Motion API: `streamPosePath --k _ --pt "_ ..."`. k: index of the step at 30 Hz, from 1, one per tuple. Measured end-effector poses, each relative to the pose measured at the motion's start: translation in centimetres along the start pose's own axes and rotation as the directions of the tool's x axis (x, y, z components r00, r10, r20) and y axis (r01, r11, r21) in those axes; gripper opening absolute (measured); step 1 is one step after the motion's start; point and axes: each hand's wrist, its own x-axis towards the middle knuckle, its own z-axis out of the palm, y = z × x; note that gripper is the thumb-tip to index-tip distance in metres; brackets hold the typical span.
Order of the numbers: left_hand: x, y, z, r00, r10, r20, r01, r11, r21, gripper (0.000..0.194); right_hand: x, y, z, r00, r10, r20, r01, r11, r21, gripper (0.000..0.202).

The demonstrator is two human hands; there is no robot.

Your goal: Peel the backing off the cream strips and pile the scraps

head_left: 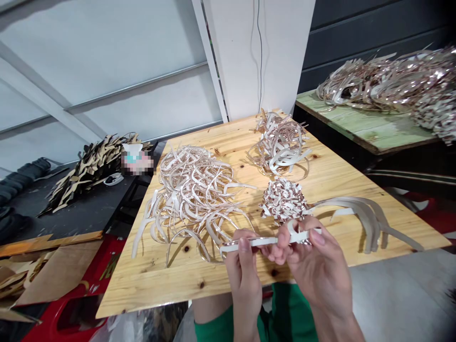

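Just above the near edge of the wooden table (156, 275), both hands hold one narrow strip (265, 241), off-white on its face with a shiny rose-gold edge. My left hand (245, 270) is closed, thumb and fingers pinching the strip near its left end. My right hand (317, 266) is closed on the right end, where a short pale piece is folded up between the fingers. Behind the right hand sits a heap of small rose-gold and white pieces (283, 198). To the right, several long curved strips (372, 223) fan out on the wood.
A big tangle of curved strips (192, 185) covers the table's left part; another bundle (280, 142) lies at the back. More strips (388, 83) are piled on a green-topped table (342, 118). On the left, a dark table (39, 190) bears black-and-tan pieces (92, 166). A red stool (59, 308) stands below.
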Motion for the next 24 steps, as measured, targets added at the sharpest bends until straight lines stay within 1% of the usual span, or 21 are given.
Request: streamPosePath --k 1,3,5,7,9,11,13,15,16,18,20,21,22,23,24 --pt "-0.1 -0.2 0.3 0.999 -0.043 -0.025 0.041 0.996 -0.077 0.039 0.0 0.1 0.0 1.0 0.009 0.012 -0.009 1.0 0.004 0.026" --pt "-0.1 -0.2 0.8 0.996 -0.075 -0.054 0.065 0.984 -0.166 0.039 0.1 0.3 0.0 1.0 0.019 0.023 -0.018 0.999 -0.031 0.023" --pt "0.1 0.0 0.9 0.996 -0.074 -0.042 0.066 0.984 -0.165 0.036 0.2 0.6 0.0 0.999 0.023 0.027 -0.021 0.996 -0.081 0.022" --pt "0.2 0.4 0.8 0.998 -0.064 -0.007 0.062 0.989 -0.135 0.029 0.3 0.8 0.0 1.0 0.01 0.015 -0.008 0.994 -0.105 0.022" --pt "0.3 0.6 0.8 1.0 -0.018 -0.014 0.016 0.993 -0.116 0.021 0.4 1.0 0.1 1.0 -0.015 -0.007 0.014 0.996 -0.09 0.022" --pt "0.2 0.5 0.8 0.995 0.069 -0.07 -0.076 0.992 -0.097 0.016 0.5 1.1 0.4 0.998 -0.003 -0.056 0.0 0.999 -0.055 0.023" --pt "0.0 0.2 0.9 0.982 0.139 -0.129 -0.151 0.985 -0.084 0.016 0.5 1.4 0.8 0.989 0.061 -0.131 -0.061 0.998 0.008 0.023" --pt "-0.4 0.0 1.1 0.971 0.156 -0.18 -0.172 0.982 -0.074 0.019 0.3 1.8 1.3 0.965 0.175 -0.196 -0.16 0.983 0.09 0.025" --pt "-0.6 -0.1 1.2 0.962 0.164 -0.22 -0.181 0.982 -0.06 0.021 0.2 2.1 1.5 0.947 0.246 -0.206 -0.222 0.966 0.133 0.027" --pt "-0.9 0.0 1.1 0.937 0.169 -0.305 -0.19 0.981 -0.04 0.026 -0.1 2.9 1.8 0.903 0.386 -0.189 -0.352 0.916 0.193 0.03" --pt "-0.8 0.7 0.6 0.897 0.189 -0.401 -0.223 0.974 -0.04 0.031 -0.4 3.6 2.0 0.87 0.471 -0.144 -0.442 0.876 0.193 0.033" --pt "-0.6 1.1 0.2 0.875 0.212 -0.436 -0.254 0.966 -0.04 0.032 -0.6 3.8 2.0 0.867 0.487 -0.107 -0.468 0.869 0.163 0.034" --pt "-0.3 1.7 -0.4 0.845 0.255 -0.47 -0.3 0.954 -0.023 0.032 -0.8 3.9 2.0 0.874 0.483 -0.059 -0.475 0.872 0.117 0.035" --pt "0.2 2.1 -1.1 0.801 0.329 -0.5 -0.365 0.93 0.026 0.032 -1.0 3.8 2.0 0.889 0.457 -0.008 -0.456 0.888 0.057 0.034" --pt "0.9 2.5 -1.9 0.795 0.382 -0.471 -0.399 0.914 0.069 0.031 -1.2 3.5 1.9 0.911 0.41 0.035 -0.41 0.912 -0.012 0.033"
